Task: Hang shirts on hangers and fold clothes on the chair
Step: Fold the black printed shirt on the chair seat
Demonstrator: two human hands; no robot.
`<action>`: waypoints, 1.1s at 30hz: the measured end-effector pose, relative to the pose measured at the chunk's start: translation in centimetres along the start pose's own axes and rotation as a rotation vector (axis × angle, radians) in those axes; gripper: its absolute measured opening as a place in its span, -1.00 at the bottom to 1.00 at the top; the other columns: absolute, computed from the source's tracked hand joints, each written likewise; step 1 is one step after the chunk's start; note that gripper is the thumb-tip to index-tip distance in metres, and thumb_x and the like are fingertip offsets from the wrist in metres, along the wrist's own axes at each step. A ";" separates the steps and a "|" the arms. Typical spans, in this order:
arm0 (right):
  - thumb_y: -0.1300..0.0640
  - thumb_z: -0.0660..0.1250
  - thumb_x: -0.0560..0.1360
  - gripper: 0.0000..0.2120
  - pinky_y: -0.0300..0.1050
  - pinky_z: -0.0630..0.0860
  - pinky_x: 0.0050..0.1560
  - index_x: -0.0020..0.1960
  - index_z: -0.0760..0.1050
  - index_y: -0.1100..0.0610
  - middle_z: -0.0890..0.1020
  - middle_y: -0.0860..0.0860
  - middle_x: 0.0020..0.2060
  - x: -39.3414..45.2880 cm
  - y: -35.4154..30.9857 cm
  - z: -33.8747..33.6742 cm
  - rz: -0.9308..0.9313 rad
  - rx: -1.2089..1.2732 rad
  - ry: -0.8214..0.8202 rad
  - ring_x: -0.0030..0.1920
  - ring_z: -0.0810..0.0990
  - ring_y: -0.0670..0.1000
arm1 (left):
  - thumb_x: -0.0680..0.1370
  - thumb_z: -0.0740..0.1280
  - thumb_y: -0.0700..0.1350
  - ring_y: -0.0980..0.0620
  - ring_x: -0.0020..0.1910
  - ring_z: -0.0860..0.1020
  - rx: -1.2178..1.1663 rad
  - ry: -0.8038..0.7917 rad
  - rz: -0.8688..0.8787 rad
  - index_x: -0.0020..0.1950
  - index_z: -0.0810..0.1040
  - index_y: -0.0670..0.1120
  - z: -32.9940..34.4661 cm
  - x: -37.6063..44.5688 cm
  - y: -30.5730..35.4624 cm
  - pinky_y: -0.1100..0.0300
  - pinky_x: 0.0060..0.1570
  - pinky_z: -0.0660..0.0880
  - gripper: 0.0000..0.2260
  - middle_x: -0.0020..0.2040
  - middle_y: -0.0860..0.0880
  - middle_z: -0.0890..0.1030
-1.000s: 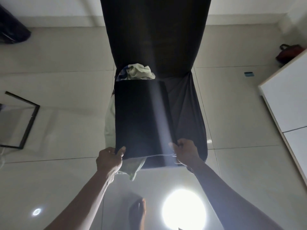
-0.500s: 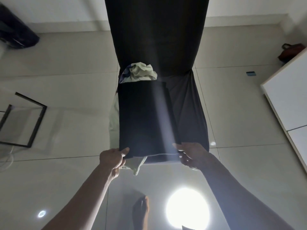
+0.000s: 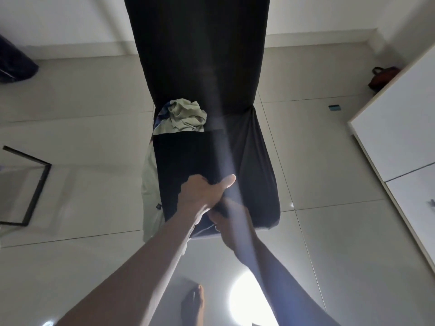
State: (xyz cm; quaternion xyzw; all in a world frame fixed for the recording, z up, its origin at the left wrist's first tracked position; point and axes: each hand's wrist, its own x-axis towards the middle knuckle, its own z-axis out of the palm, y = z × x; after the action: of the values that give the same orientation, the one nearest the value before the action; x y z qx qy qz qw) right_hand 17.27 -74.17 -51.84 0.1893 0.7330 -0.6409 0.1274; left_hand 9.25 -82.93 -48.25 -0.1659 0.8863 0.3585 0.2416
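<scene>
A chair (image 3: 255, 165) with a dark cover stands in front of me, its tall back (image 3: 197, 55) rising to the top of the view. A dark folded garment (image 3: 188, 156) lies flat on the left part of the seat. My left hand (image 3: 202, 194) rests flat on its near half with the thumb stretched out to the right. My right hand (image 3: 233, 222) is just below, with fingers curled on the garment's near edge. A crumpled pale green garment (image 3: 186, 116) sits against the chair back. Another pale cloth (image 3: 149, 184) hangs off the seat's left side under the dark garment.
A black frame (image 3: 30, 191) lies on the tiled floor to the left. A white cabinet (image 3: 400, 128) fills the right side, with a reddish bag (image 3: 382, 76) behind it. A dark bag (image 3: 14, 67) is at far left. My bare foot (image 3: 193, 304) stands beside a bright light reflection (image 3: 249, 300).
My left hand has let go of the garment's near left corner and moved up and right onto its top. My right hand has shifted left along the near edge.
</scene>
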 end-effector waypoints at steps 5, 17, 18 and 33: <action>0.38 0.30 0.49 -0.75 -0.30 0.53 -0.27 -0.03 0.63 0.07 0.68 -0.04 -0.23 -1.4 -2.1 0.7 -0.012 0.085 -0.126 -0.25 0.65 -0.10 | 0.52 0.38 0.01 -0.25 0.15 0.58 0.419 0.095 0.083 0.22 0.49 -0.16 -2.1 -0.1 2.3 -0.03 0.11 0.55 -0.64 0.18 -0.17 0.58; -0.19 0.24 0.60 -0.49 0.14 0.63 0.00 0.09 0.61 0.27 0.70 0.25 -0.03 -1.5 -2.3 -3.0 0.723 0.377 -0.119 -0.06 0.71 0.26 | 0.41 0.57 -0.11 -0.16 -0.14 0.68 -0.446 -0.276 -0.064 0.11 0.52 -0.43 -11.1 -2.6 4.0 0.02 0.01 0.64 -0.52 -0.06 -0.30 0.63; -0.14 0.23 0.62 -0.53 0.06 0.64 -0.04 0.06 0.64 0.27 0.72 0.22 -0.09 -1.9 -2.5 -2.9 0.698 0.364 -0.168 -0.13 0.73 0.18 | 0.37 0.60 -0.09 -0.17 -0.22 0.65 -0.487 -0.315 -0.113 0.06 0.52 -0.43 -11.7 -3.0 3.4 0.05 -0.09 0.62 -0.50 -0.16 -0.27 0.60; -0.10 0.52 0.43 -0.48 0.12 0.63 0.02 0.14 0.55 0.29 0.67 0.23 0.01 -1.7 -12.8 -6.5 0.467 0.082 0.127 -0.03 0.66 0.24 | 0.58 0.32 -0.21 -0.12 -0.21 0.60 -0.187 -0.247 -0.270 0.02 0.54 -0.30 -13.1 -6.5 -2.3 0.21 -0.31 0.50 -0.86 -0.12 -0.22 0.64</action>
State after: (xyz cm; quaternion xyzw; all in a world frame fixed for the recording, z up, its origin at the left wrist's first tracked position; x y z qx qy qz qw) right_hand 13.54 -69.29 -38.76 0.3986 0.6493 -0.6098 0.2180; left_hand 11.67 -93.15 -37.77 -0.2595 0.7824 0.4215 0.3778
